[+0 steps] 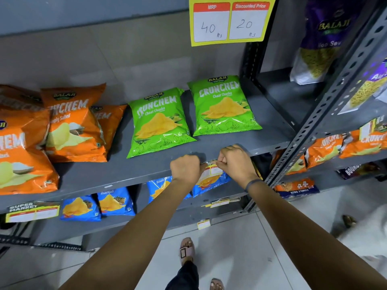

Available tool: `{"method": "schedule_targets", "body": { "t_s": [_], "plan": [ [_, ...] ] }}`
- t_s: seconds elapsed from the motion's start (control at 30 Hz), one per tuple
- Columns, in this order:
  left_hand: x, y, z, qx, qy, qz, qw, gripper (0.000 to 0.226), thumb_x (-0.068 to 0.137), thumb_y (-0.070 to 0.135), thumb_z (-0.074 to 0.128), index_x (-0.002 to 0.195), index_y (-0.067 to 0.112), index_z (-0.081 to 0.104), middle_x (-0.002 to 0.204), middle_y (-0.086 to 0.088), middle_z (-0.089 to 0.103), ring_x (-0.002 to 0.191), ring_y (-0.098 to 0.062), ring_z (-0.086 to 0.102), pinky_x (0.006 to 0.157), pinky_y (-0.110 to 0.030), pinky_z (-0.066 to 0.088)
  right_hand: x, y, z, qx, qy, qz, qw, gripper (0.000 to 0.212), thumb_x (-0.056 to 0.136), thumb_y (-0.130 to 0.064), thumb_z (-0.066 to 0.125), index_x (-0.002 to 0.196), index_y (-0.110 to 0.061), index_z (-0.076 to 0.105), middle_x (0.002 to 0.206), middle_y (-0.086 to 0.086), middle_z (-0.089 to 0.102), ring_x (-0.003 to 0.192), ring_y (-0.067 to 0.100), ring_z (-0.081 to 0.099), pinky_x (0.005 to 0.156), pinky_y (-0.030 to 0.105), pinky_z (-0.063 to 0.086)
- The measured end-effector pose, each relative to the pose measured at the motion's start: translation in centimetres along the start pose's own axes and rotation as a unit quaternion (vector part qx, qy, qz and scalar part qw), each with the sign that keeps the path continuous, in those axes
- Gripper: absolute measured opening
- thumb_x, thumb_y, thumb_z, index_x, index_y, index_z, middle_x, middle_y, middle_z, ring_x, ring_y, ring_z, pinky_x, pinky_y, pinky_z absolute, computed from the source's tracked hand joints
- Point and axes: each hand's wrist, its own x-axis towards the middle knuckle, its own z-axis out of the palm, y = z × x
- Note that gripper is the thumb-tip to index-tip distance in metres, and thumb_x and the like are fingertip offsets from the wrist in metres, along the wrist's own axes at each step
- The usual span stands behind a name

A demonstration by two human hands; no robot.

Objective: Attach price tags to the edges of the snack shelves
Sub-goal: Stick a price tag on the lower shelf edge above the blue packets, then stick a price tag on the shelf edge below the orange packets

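Both hands are curled at the front edge of the grey shelf (134, 174). The left hand (185, 167) and right hand (234, 161) pinch a price tag (211, 169), which hangs flat against the edge, lengthwise along it, below the green chip bags (224, 105).

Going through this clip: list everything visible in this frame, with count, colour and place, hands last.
Price tag being fixed: one, yellow and white, front edge of the middle shelf, partly hidden between the hands.
Hanging price tag: one, yellow, reading 40 and 20, upper shelf edge.
Green Crunchem bags: two, on the middle shelf.
Orange Crunchem bags: several, left of the green ones; more on the right-hand rack.
Blue bags: at least four, shelf below.
Purple Balaji bags: two, upper right.
Lower tags: a few, yellow, lower shelf edges.
Left hand: at the tag.
Right hand: at the tag.
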Motion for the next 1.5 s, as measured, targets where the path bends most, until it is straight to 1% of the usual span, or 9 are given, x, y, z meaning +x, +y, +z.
{"method": "schedule_targets", "body": {
  "t_s": [0.4,0.67,0.8,0.9,0.97,1.07,1.23,1.37,1.5],
  "plan": [
    [-5.5,-7.2,-1.4,-0.071,0.061,-0.049,0.994,0.043,0.092,0.048,0.046,0.078,0.011,0.064,0.081,-0.015,0.073,0.079,-0.037,0.068,0.059,-0.033,0.048,-3.5,-6.7,3.8,0.067,0.098,0.015,0.993,0.011,0.082,-0.022,0.067,0.085,-0.013,0.06,0.088,0.011,0.065,0.09,0.032,0.058,0.077,0.041,0.047],
    [-15.1,-26.9,-0.2,-0.168,0.217,-0.302,0.913,0.028,0.092,0.032,0.054,0.077,0.008,0.055,0.077,-0.02,0.064,0.082,-0.038,0.061,0.057,-0.042,0.047,-2.6,-22.8,14.5,0.283,-0.128,0.022,0.95,0.011,0.084,-0.014,0.067,0.086,-0.004,0.071,0.088,0.02,0.075,0.082,0.029,0.07,0.073,0.032,0.052],
    [-18.7,-36.0,0.3,-0.204,0.294,-0.397,0.845,0.027,0.089,0.032,0.058,0.094,0.006,0.052,0.095,-0.021,0.059,0.097,-0.04,0.055,0.071,-0.047,0.048,-2.4,-32.0,19.9,0.326,-0.251,0.026,0.911,0.028,0.092,-0.011,0.058,0.088,0.016,0.061,0.071,0.017,0.057,0.067,0.025,0.049,0.062,0.028,0.042],
    [-19.6,-40.5,0.1,-0.185,0.271,-0.334,0.883,0.032,0.087,0.037,0.062,0.1,0.01,0.052,0.097,-0.019,0.062,0.094,-0.039,0.058,0.074,-0.047,0.049,-2.4,-37.4,21.8,0.425,-0.265,0.09,0.861,0.017,0.094,-0.012,0.054,0.098,0.004,0.055,0.071,0.018,0.052,0.072,0.012,0.044,0.057,0.016,0.043],
    [-19.3,-42.1,-0.2,-0.202,0.211,-0.277,0.916,0.031,0.087,0.042,0.061,0.099,0.015,0.054,0.097,-0.01,0.066,0.093,-0.033,0.062,0.072,-0.043,0.049,-2.3,-39.4,22.7,0.457,-0.241,0.137,0.845,0.027,0.094,-0.021,0.055,0.096,0.006,0.057,0.088,0.03,0.055,0.082,0.017,0.045,0.07,0.032,0.046],
    [-17.9,-42.9,-0.7,-0.216,0.097,-0.224,0.945,0.031,0.09,0.044,0.055,0.098,0.014,0.055,0.093,-0.01,0.07,0.09,-0.031,0.064,0.069,-0.038,0.048,-2.2,-40.4,23.5,0.491,-0.2,0.193,0.826,0.03,0.094,-0.027,0.055,0.094,0.002,0.064,0.089,0.012,0.057,0.087,0.019,0.05,0.082,0.044,0.049],
    [-15.4,-42.1,-2.3,-0.201,0.024,-0.201,0.958,0.032,0.097,0.033,0.045,0.089,0.006,0.059,0.093,-0.023,0.068,0.093,-0.039,0.062,0.069,-0.042,0.05,-1.6,-40.0,23.8,0.512,-0.186,0.252,0.8,0.025,0.092,-0.032,0.057,0.075,-0.014,0.057,0.071,0.007,0.052,0.059,0.012,0.047,0.054,0.022,0.041],
    [-14.9,-42.3,-2.8,-0.224,0.011,-0.183,0.957,0.037,0.097,0.033,0.044,0.067,0.011,0.042,0.075,-0.018,0.061,0.082,-0.038,0.059,0.061,-0.039,0.044,-1.4,-39.2,23.7,0.511,-0.184,0.227,0.809,0.021,0.093,-0.021,0.057,0.083,-0.004,0.063,0.066,0.009,0.049,0.053,0.012,0.04,0.046,0.018,0.038],
    [-16.6,-44.1,-1.7,-0.228,0.045,-0.162,0.959,0.03,0.095,0.035,0.049,0.07,0.017,0.049,0.055,0.001,0.047,0.065,-0.033,0.054,0.05,-0.029,0.033,-1.6,-39.0,23.1,0.431,-0.124,0.115,0.886,0.015,0.086,-0.013,0.066,0.074,-0.005,0.064,0.071,0.012,0.061,0.055,0.009,0.049,0.055,0.021,0.041]
  ]
}}
